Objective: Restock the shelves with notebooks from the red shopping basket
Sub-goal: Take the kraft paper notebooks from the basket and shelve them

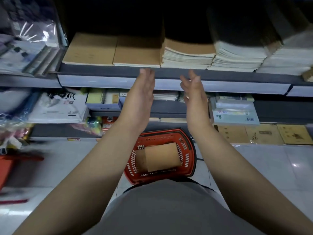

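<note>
— What sat nearest, below the arms?
— The red shopping basket (160, 155) on the floor tiles (254, 167), brown kraft notebooks (161, 156) lying inside it.
— And the hands?
— Both were raised before the shelf edge (105, 72), palms facing. The left hand (140, 97) and right hand (194, 97) each had a released grip — fingers straight, grasping nothing. Above them, stacked notebooks (186, 55) rested on the shelf.

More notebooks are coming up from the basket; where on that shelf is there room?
Headroom is above the two low brown piles at the left. Rightward, the taller stacks crowd edge to edge along the shelf.
</note>
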Action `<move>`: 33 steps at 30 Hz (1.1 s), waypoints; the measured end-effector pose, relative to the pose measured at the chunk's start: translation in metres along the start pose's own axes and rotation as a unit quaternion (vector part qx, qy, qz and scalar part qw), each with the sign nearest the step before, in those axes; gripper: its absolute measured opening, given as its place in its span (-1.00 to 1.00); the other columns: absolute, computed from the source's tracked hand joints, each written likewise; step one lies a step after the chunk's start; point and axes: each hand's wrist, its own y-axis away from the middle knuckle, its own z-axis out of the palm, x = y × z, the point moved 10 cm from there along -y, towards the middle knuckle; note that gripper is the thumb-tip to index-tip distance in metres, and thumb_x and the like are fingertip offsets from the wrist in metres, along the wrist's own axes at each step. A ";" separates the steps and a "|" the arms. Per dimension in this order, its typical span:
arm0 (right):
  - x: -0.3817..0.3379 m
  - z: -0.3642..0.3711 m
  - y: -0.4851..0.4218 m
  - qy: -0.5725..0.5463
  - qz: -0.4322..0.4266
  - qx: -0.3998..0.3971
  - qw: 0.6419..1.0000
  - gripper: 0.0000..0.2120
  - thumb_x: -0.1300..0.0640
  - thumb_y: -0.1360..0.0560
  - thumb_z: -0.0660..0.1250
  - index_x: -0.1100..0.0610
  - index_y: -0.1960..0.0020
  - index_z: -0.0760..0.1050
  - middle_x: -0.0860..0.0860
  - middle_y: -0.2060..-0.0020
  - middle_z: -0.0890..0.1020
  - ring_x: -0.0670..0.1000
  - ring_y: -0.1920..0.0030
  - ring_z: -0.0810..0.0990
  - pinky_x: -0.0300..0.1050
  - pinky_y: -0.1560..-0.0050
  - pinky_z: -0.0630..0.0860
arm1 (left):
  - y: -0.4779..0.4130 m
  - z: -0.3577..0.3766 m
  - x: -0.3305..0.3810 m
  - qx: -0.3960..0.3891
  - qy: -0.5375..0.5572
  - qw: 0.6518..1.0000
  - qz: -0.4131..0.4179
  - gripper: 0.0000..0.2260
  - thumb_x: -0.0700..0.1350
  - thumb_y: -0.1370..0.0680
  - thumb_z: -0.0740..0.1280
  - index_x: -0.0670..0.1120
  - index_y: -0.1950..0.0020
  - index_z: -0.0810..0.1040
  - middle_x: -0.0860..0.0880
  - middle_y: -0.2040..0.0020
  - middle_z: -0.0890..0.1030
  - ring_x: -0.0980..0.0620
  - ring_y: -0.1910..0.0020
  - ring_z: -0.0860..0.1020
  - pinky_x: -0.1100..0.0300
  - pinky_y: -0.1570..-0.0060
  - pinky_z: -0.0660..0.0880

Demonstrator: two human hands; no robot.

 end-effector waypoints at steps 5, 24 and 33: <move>0.010 0.013 0.028 0.004 0.012 -0.004 1.000 -0.25 -0.39 -0.44 -0.03 -0.06 -0.54 0.17 -0.07 -0.43 0.41 -0.13 -0.42 0.35 0.01 -0.48 0.21 | 0.021 -0.013 -0.005 -0.009 0.006 1.000 0.000 -0.50 0.13 -0.70 -0.12 -0.03 -0.60 0.07 0.06 -0.58 0.19 0.13 -0.54 0.15 0.16 -0.49 0.06; 0.043 0.032 0.022 0.014 0.041 -0.062 0.997 0.16 -0.70 -0.11 0.03 -0.07 -0.55 0.14 -0.08 -0.43 0.41 -0.17 -0.42 0.34 -0.12 -0.44 0.19 | 0.011 -0.028 -0.050 0.008 0.032 0.998 -0.044 -0.50 0.14 -0.69 -0.11 -0.02 -0.60 0.08 0.06 -0.58 0.19 0.12 -0.54 0.15 0.18 -0.40 0.08; 0.131 0.050 -0.003 0.028 0.116 -0.119 0.986 -0.11 -0.52 -0.41 -0.13 -0.01 -0.56 0.14 -0.04 -0.45 0.39 -0.14 -0.41 0.37 -0.04 -0.48 0.19 | -0.020 -0.056 -0.117 0.061 0.029 0.994 -0.086 -0.38 0.20 -0.61 0.03 -0.08 -0.59 0.10 -0.01 -0.59 0.16 0.05 -0.56 0.13 0.06 -0.54 0.02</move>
